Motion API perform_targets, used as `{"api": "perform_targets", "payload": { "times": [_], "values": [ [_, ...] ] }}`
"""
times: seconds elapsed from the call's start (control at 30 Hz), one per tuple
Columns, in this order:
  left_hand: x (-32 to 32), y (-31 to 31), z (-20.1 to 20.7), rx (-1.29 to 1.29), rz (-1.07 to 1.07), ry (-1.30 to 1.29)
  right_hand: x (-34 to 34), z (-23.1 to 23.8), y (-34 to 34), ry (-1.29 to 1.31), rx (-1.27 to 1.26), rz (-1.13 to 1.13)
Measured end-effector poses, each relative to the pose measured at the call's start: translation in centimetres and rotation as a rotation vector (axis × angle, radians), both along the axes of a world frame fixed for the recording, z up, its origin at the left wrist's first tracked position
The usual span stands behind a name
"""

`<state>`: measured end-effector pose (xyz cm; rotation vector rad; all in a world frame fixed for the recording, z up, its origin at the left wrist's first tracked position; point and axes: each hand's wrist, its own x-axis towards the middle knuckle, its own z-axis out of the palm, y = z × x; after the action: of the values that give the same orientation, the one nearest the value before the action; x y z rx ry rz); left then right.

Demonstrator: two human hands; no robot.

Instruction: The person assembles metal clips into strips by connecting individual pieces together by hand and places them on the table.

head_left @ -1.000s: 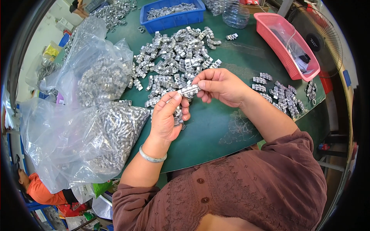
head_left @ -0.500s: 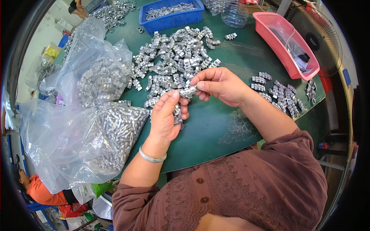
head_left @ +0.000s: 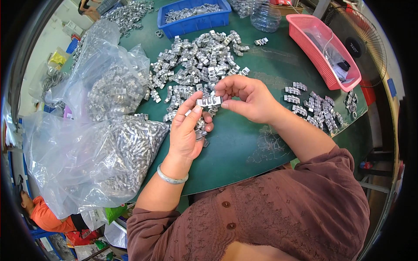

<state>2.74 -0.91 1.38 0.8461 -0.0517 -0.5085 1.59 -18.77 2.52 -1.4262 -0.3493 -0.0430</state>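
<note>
A small silver metal link piece (head_left: 210, 102), with a row of rectangular openings, is held above the green table. My left hand (head_left: 186, 128) is closed on its left end, thumb and forefinger pinching it. More metal pieces (head_left: 200, 132) show at the left palm and fingers; whether they are held or lie behind on the table I cannot tell. At the other end of the link piece is my right hand (head_left: 251, 100), its thumb tip at the edge and its curled fingers apart from the thumb. Just beyond the hands spreads a big pile of like metal pieces (head_left: 196, 61).
Clear plastic bags (head_left: 65, 152) full of metal parts crowd the left. A blue bin (head_left: 193, 29) of parts and a clear plastic jar (head_left: 265, 17) stand at the back. On the right are a smaller heap of pieces (head_left: 321, 108), a pink basket (head_left: 320, 50) and a fan (head_left: 357, 45).
The link piece has been turned, so its flat faces and openings now point up. My right fingers have loosened and spread from their pinch. My left hand stays nearly in place.
</note>
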Motion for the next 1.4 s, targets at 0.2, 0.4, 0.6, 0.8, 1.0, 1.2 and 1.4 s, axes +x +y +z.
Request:
{"api": "perform_targets", "payload": {
  "times": [0.2, 0.4, 0.6, 0.8, 1.0, 1.2, 1.4],
  "values": [
    [0.1, 0.1, -0.3, -0.039, -0.004, -0.015, -0.1, 0.2, 0.2, -0.299, -0.227, -0.099],
    [0.3, 0.3, -0.6, -0.08, -0.015, -0.018, 0.3, 0.1, -0.2, -0.312, -0.243, -0.088],
    [0.7, 0.7, -1.0, -0.161, -0.036, 0.088, 1.5, -0.8, -2.3, -0.258, -0.8, -0.398],
    [0.7, 0.5, 0.0, -0.17, -0.022, 0.25, 1.5, -1.6, -1.2, -0.315, -0.994, -0.448],
    [0.6, 0.8, -0.5, -0.182, -0.079, 0.142, 1.7, -1.9, -1.7, -0.316, -1.258, -0.473],
    [0.5, 0.5, -0.4, -0.053, -0.044, 0.12, 1.5, -0.4, -2.0, 0.173, -0.48, -0.103],
    [0.2, 0.2, -0.1, 0.089, -0.068, 0.099, 0.6, 1.0, -1.5, 0.312, -0.169, 0.187]
  ]
}}
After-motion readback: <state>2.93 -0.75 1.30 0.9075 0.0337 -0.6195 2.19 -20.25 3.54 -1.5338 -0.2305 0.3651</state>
